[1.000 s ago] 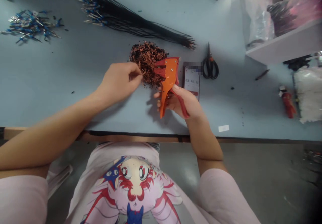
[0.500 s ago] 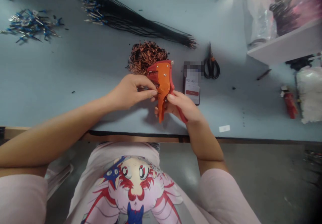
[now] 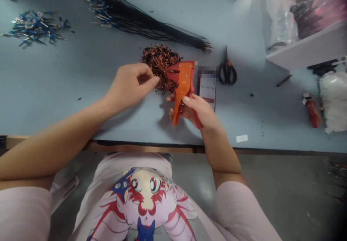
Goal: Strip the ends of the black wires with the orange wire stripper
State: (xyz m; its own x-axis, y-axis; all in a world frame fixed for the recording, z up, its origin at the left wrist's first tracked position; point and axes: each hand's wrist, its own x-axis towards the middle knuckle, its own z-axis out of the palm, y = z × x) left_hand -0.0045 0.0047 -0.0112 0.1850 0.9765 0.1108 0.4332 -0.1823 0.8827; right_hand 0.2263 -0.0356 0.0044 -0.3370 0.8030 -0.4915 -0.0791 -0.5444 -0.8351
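My right hand grips an orange and red wire stripper by its handles, and these stand spread apart. The tool's jaw end points up and left over the edge of a pile of short copper-coloured wire pieces. Left of the tool, my left hand is closed in a pinch at the near left side of the pile, thumb against forefinger. Anything between those fingertips is too small to make out. The left hand and the wire stripper are apart.
Behind the pile lies a long bundle of black wires. A heap of blue-and-metal ended pieces sits far left. To the right are a phone, black-handled scissors, a pen and a red tool. A white shelf holds plastic bags.
My left hand has moved left and up, away from the wire stripper to the pile. My right hand has shifted the stripper slightly right and tilted it.
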